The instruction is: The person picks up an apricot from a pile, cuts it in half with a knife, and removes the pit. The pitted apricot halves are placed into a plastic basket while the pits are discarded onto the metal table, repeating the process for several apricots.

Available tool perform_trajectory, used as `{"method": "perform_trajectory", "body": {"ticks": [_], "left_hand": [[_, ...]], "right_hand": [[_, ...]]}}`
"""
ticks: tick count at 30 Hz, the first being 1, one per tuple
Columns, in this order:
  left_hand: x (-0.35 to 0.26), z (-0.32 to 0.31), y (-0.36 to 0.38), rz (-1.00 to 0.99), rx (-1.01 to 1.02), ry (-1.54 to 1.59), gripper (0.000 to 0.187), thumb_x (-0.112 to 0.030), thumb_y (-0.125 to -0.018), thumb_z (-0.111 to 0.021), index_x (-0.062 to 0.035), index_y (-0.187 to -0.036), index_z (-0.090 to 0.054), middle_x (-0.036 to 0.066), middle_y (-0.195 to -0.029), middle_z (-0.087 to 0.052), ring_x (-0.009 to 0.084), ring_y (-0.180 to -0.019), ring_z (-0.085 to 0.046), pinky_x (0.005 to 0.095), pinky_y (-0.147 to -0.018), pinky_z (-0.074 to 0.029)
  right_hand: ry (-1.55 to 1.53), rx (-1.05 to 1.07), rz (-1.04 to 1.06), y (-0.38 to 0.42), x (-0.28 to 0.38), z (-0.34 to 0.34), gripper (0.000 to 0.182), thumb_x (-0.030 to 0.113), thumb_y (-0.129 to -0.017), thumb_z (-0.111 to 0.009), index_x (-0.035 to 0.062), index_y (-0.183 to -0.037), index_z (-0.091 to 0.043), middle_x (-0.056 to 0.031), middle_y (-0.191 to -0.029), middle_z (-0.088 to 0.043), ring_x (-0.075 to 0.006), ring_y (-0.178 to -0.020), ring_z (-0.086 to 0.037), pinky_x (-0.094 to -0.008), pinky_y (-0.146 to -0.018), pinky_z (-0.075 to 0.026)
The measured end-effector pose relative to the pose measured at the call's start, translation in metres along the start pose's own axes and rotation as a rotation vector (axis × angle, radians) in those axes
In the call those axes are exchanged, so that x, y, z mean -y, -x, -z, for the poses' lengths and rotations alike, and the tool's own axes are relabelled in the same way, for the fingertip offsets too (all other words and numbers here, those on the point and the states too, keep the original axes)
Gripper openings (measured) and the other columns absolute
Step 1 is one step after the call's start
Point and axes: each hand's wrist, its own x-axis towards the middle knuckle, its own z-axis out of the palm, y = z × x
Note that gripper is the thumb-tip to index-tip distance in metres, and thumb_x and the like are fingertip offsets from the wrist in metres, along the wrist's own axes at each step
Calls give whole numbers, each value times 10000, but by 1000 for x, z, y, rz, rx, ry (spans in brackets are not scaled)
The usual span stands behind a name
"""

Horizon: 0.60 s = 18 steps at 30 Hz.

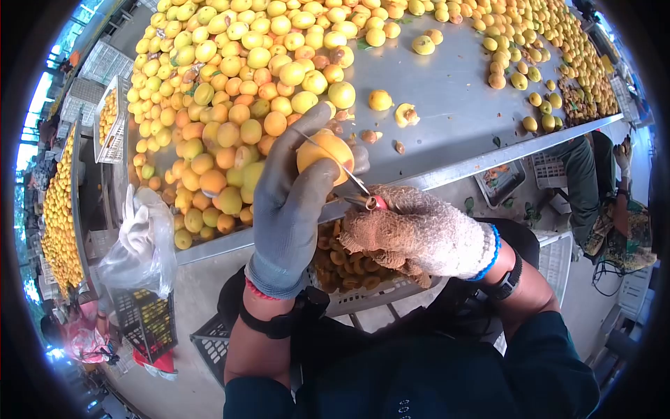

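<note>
My left hand (287, 199), in a grey-coated glove, is closed around a yellow-orange apricot (322, 153) above the table's near edge. A small knife (358, 183) with a red handle is in my right hand (426, 227), which wears a stained white knitted glove. Its thin blade lies across the apricot, between the left thumb and fingers. Below my hands sits a crate (349, 304) with many apricot halves (349, 269) in it. Just beyond the left hand, a large heap of whole apricots (230, 133) covers that side of the metal table (447, 91).
A cut apricot (406, 114) and scraps lie on the table. More apricots (541, 49) are heaped at the far right. A plastic bag (143, 244) with a white glove hangs at the left edge. Crates (146, 325) stand around, and another person (614, 209) is at the right.
</note>
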Motion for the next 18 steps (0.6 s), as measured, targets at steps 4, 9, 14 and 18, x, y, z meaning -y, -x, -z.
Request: {"method": "perform_trajectory", "body": {"ticks": [4, 9, 14, 18], "left_hand": [[21, -3, -1, 234, 2, 344, 523, -403, -1086, -265, 32, -1256, -502, 207, -1061, -688, 253, -1025, -674, 391, -901, -562], [11, 3, -9, 65, 48, 51, 515, -378, -1096, -274, 40, -1295, -501, 176, -1080, -678, 251, -992, -682, 387, -885, -569], [18, -5, -8, 127, 14, 217, 530, -410, -1085, -338, 34, -1332, -486, 167, -1052, -664, 265, -976, -685, 391, -857, -573], [28, 0, -13, 262, 40, 543, 484, -412, -1075, -375, 19, -1229, -533, 162, -1006, -678, 255, -953, -684, 388, -826, -581]], "right_hand": [[147, -28, 254, -22, -28, -2, 196, 258, -1001, -603, 73, -1022, -664, 19, -737, -556, -51, -688, -498, -234, -571, -402], [31, -29, -21, -9, -2, -3, 197, 280, -986, -628, 89, -1017, -668, 23, -763, -574, -40, -690, -509, -219, -574, -418], [17, -89, -1, -15, -10, 0, 201, 287, -982, -635, 88, -962, -655, 36, -780, -570, -29, -694, -508, -211, -567, -422], [95, -115, 43, -19, -15, 0, 259, 338, -988, -611, 84, -966, -660, 35, -775, -570, -41, -685, -516, -206, -556, -410]]}}
